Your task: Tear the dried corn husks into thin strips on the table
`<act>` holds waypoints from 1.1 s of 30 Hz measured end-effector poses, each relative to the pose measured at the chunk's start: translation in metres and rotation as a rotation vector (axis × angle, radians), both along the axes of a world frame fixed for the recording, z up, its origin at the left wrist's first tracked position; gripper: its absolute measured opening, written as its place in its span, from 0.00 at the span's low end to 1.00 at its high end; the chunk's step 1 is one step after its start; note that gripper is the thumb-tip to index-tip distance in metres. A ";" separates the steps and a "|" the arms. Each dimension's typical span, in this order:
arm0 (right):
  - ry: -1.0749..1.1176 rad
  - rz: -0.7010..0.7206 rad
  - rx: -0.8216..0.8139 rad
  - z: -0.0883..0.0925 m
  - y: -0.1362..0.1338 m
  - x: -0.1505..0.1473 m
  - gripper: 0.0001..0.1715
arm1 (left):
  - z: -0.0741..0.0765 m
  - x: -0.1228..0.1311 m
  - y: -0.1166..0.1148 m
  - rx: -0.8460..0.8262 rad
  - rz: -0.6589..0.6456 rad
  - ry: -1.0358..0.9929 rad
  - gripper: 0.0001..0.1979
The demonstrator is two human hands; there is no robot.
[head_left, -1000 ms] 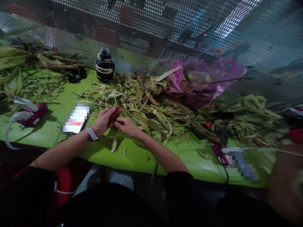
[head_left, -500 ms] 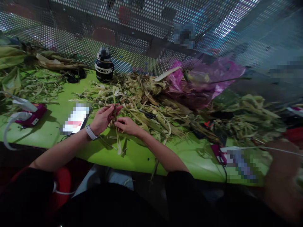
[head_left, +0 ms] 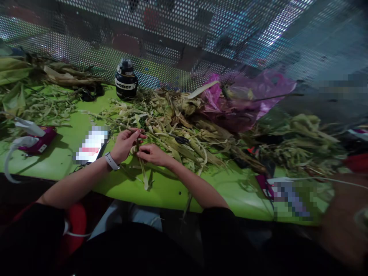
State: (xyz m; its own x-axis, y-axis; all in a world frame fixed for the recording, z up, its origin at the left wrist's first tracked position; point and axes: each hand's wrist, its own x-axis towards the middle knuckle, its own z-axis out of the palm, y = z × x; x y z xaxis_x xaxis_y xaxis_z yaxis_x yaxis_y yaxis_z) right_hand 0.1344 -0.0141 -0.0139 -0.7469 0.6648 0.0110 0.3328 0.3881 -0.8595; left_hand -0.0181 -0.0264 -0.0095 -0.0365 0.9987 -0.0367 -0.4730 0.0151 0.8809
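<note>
Hands and surroundings at a green bench (head_left: 163, 188). A plant strip (head_left: 145, 178) was gripped between the fingertips of the left hand (head_left: 124, 145) and pinched, lower down, by the right hand (head_left: 152, 154); its pale lower end was hung over the front of the bench. The space just beyond the hands was taken up by a heap of husks (head_left: 169, 107), in which a small black object (head_left: 182, 140) was lodged. A lit phone (head_left: 92, 143) was placed near the left wrist, which was circled by a pale wristband (head_left: 112, 161); farther left was set a purple socket block (head_left: 40, 140). The back of the bench was bordered by a perforated panel (head_left: 100, 42), before which a dark bottle (head_left: 126, 84) and a pink plastic bag (head_left: 247, 103) were seen. At the right edge, a co-worker's arm (head_left: 342, 214) was blurred. Relative to half a second earlier, the strip's upper end was lowered toward the left hand, and the right fingertips were shifted slightly leftward; bottle and phone were left in place.
</note>
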 end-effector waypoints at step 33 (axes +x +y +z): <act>0.639 -0.644 -0.117 0.010 0.012 0.006 0.19 | 0.007 -0.003 -0.003 0.130 -0.294 0.332 0.18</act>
